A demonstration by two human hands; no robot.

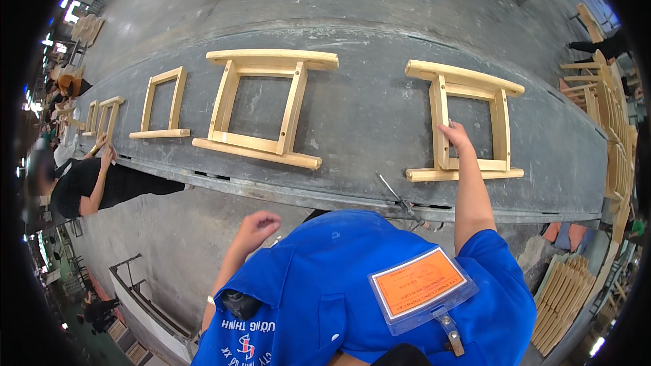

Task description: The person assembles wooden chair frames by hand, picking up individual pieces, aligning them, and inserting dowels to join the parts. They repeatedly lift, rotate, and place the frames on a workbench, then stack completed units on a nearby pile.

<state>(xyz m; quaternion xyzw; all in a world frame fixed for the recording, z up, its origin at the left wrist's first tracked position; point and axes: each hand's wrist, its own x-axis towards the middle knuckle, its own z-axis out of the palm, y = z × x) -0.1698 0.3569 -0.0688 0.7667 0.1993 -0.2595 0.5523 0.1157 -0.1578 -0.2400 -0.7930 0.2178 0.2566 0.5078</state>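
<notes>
On the right of the grey table lies a pale wooden frame (503,129), four-sided, with longer bars at its far and near ends. My right hand (458,137) reaches over it, fingers closed on its left side piece; whether something small is also pinched there is hard to see. My left hand (258,228) hovers in front of my body, short of the table edge, with its fingers curled in and their contents hidden. Between the hands, a power screwdriver (407,207) with a long thin bit rests at the near table edge.
Left of centre lies a similar wooden frame (291,108), then a three-sided wooden piece (179,98). Farther left, a person in black (81,183) handles more wooden parts at the same table (369,115). Wooden slats (563,301) are stacked at the lower right.
</notes>
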